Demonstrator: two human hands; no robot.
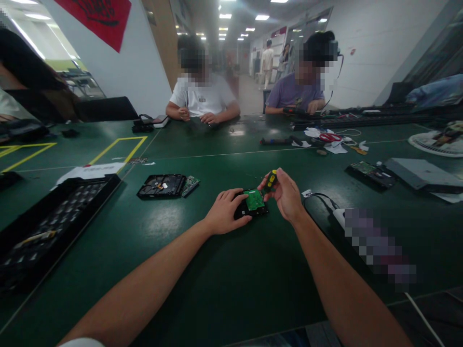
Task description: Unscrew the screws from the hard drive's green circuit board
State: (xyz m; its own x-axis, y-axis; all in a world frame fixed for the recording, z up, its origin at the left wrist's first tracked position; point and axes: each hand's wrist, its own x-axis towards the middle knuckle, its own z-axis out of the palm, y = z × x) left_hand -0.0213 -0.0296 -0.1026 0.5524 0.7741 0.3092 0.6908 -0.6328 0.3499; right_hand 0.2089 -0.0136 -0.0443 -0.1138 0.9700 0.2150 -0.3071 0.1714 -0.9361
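Observation:
A black hard drive [249, 210] with a green circuit board [255, 199] facing up lies flat on the green table [231, 284]. My left hand [227, 211] grips the drive's left side, fingers across its far edge and thumb along its near edge. In my right hand [285, 195] is a yellow and black screwdriver [271, 180], its handle pinched between the fingers and tilted over the drive's right side. The screwdriver's tip is too small to make out, so contact with the drive cannot be told.
An opened drive [162, 185] and a loose circuit board [190, 185] lie left of my hands. Further left is a long black tray [54, 226]. At right are a power strip [358, 236], another drive [371, 173] and a grey case [423, 173]. Two people sit opposite.

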